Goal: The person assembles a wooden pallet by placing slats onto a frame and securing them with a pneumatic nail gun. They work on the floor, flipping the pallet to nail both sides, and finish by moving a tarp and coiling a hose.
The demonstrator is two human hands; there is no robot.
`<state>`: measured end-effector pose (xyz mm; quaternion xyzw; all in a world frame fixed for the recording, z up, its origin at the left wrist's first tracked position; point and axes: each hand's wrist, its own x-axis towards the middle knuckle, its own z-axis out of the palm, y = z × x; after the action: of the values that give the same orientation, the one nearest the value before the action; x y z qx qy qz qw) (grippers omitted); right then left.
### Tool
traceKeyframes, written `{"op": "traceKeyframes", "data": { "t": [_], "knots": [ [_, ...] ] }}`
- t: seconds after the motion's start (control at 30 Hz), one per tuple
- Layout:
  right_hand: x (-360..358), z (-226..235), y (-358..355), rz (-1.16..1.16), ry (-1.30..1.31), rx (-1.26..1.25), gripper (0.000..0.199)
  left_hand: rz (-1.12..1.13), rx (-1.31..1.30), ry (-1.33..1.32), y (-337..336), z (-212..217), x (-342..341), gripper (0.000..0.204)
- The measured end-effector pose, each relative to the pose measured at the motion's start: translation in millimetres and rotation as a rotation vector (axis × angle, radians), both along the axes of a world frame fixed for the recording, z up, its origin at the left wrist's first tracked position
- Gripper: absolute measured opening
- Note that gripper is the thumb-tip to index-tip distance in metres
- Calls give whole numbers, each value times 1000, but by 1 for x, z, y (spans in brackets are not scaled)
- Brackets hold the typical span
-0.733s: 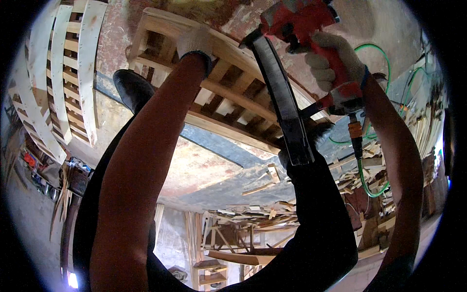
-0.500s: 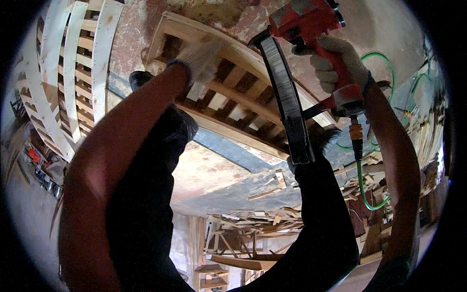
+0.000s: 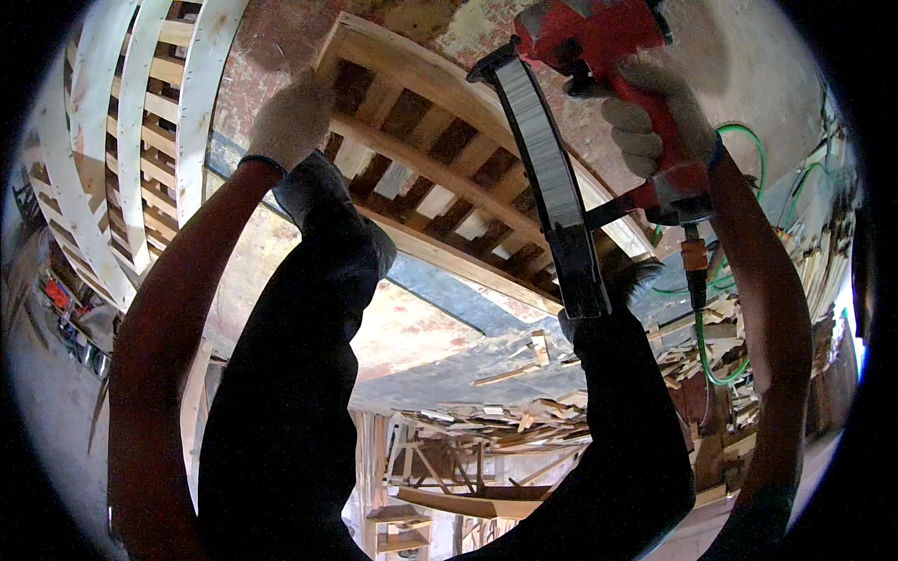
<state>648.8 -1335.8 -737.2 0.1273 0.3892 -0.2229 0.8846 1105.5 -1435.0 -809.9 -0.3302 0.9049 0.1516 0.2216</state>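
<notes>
My right hand (image 3: 655, 117), in a pale work glove, is wrapped round the handle of a red pneumatic nail gun (image 3: 599, 42). Its long black magazine (image 3: 552, 159) slants down toward me, with a strip of fasteners showing. A slatted wooden pallet (image 3: 449, 187) lies on the floor in front of my feet, under the magazine. At the pallet's left end is my gloved left hand (image 3: 292, 122), closed around the end board; its fingertips are blurred and partly hidden. The nail gun hangs above the pallet's far right part.
Slatted wooden pallets (image 3: 140, 131) stand at the left. A green air hose (image 3: 720, 374) runs from the nail gun and loops over the floor at right. Scrap wood (image 3: 505, 416) lies heaped nearby. My dark-trousered legs (image 3: 281, 374) come between my arms.
My left hand has moved left from over the pallet's slats to its left end. The pallet's far left corner appears slightly shifted to the right. The nail gun stays in my right hand.
</notes>
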Motion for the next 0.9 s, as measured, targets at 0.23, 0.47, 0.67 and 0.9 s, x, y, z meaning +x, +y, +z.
{"op": "traceKeyframes", "data": {
  "t": [0.23, 0.47, 0.67, 0.9],
  "knots": [
    [-1, -2, -10, 98, 51, -1, 60, -13, -21, 62, -3, -16, 16, 30],
    [-2, -4, -17, 75, 8, 71, 49, 159, 68, -18, -4, -15, 8, 28],
    [7, -6, -25, 54, 1, -21, 45, 235, 63, 69, 1, -29, 19, 28],
    [30, -19, -42, 8, -26, -55, 43, 392, 90, 31, 1, -16, 5, 33]
  ]
}}
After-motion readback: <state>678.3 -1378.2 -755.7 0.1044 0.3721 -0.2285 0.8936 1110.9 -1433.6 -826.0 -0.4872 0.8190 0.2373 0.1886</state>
